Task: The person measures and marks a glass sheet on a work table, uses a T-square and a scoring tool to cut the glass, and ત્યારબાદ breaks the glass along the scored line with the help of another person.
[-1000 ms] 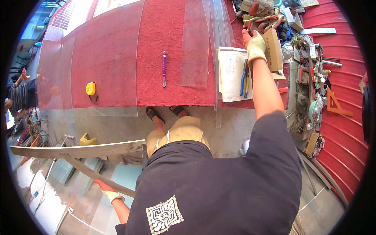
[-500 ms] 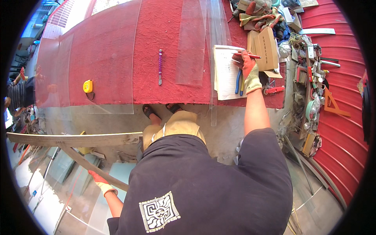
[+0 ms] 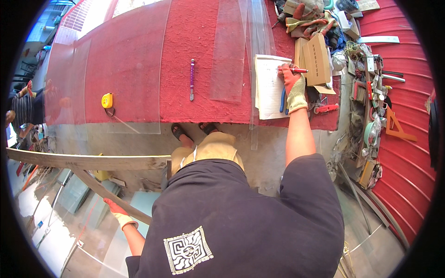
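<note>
My right hand (image 3: 295, 88), in an orange and cream work glove, is closed round a red pen (image 3: 299, 71). It rests over the right side of an open notebook (image 3: 271, 88) with writing on its page. Blue-handled pliers (image 3: 282, 100) lie on the page, partly hidden by this hand. Down at the lower left my left hand (image 3: 121, 215), gloved alike, has its fingers stretched out beside a slanting wooden beam (image 3: 109, 197); whether it touches the beam I cannot tell. On the red-covered table lie a purple glass cutter (image 3: 192, 79) and a yellow tape measure (image 3: 107, 100).
Clear glass sheets (image 3: 123, 69) cover the table's left part, and narrow strips (image 3: 227, 69) lie near the notebook. A cardboard box (image 3: 316, 60), gloves and tools crowd the right. A long timber rail (image 3: 88, 161) stands behind me. Another person (image 3: 23, 109) is at far left.
The pen and my right hand have shifted slightly on the page, the hand now covering more of the pliers. My left hand stays beside the beam.
</note>
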A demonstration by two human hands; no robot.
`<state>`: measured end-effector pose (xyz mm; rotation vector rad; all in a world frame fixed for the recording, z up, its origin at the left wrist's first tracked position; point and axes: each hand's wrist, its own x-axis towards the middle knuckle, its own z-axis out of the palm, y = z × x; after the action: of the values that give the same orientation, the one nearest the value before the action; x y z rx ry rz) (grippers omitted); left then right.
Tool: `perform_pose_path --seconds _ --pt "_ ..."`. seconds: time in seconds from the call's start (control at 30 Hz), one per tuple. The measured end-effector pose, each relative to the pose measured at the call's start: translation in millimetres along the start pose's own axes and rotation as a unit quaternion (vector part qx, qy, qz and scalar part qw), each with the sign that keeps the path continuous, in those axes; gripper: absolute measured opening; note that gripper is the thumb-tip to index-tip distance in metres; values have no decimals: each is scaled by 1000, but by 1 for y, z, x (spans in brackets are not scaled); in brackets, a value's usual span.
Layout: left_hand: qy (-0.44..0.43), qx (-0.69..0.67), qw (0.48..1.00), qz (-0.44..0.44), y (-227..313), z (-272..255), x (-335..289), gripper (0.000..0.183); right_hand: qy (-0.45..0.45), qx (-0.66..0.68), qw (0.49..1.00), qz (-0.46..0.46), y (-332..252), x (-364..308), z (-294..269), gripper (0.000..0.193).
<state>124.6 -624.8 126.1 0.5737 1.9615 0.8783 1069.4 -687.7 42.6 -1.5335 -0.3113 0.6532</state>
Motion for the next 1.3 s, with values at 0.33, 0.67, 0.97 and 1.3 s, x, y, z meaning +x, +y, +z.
perform_pose_path --seconds 0.33,0.67,0.97,1.3 --pt "31 69 992 97 -14 -46 16 81 10 -22 1000 1 -4 0 0 18" --pt "164 138 972 100 1 34 -47 93 -25 7 999 28 56 42 -57 22" --pt "225 153 952 140 -19 57 -33 87 -111 84 989 42 153 153 -147 28" --pt "280 139 945 91 -47 26 -65 88 -71 17 992 101 134 119 -76 34"
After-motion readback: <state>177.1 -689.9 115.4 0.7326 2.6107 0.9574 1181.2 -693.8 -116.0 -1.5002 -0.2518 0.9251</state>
